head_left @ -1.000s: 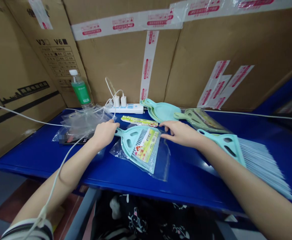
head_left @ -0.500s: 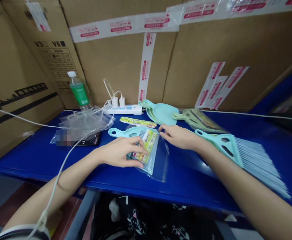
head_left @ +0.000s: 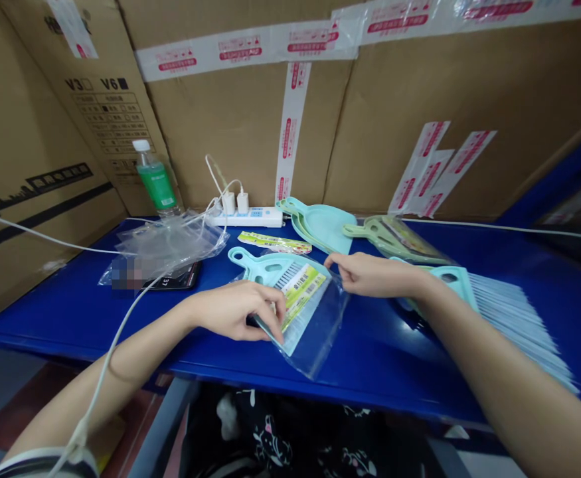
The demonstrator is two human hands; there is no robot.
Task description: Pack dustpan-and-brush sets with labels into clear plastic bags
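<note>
A mint small brush with a colourful label (head_left: 290, 285) lies partly inside a clear plastic bag (head_left: 315, 332) on the blue table (head_left: 370, 358). My left hand (head_left: 238, 309) pinches the near left edge of the bag beside the bristles. My right hand (head_left: 370, 273) pinches the bag's far right edge. The brush handle with its hanging hole sticks out of the bag toward the far left.
Mint dustpans (head_left: 320, 222) and a bagged green set (head_left: 394, 239) lie behind. A pile of mint brushes (head_left: 509, 318) lies at right. Loose clear bags (head_left: 165, 242), a phone (head_left: 175, 279), a label card (head_left: 273, 241), a power strip (head_left: 245, 214), a green bottle (head_left: 153, 178) and cardboard boxes (head_left: 419, 113) stand around.
My left hand left the brush handle and came to the bag's near edge, then pinched it. My right hand closed on the far edge. The bag and brush swung, the open end nearer me.
</note>
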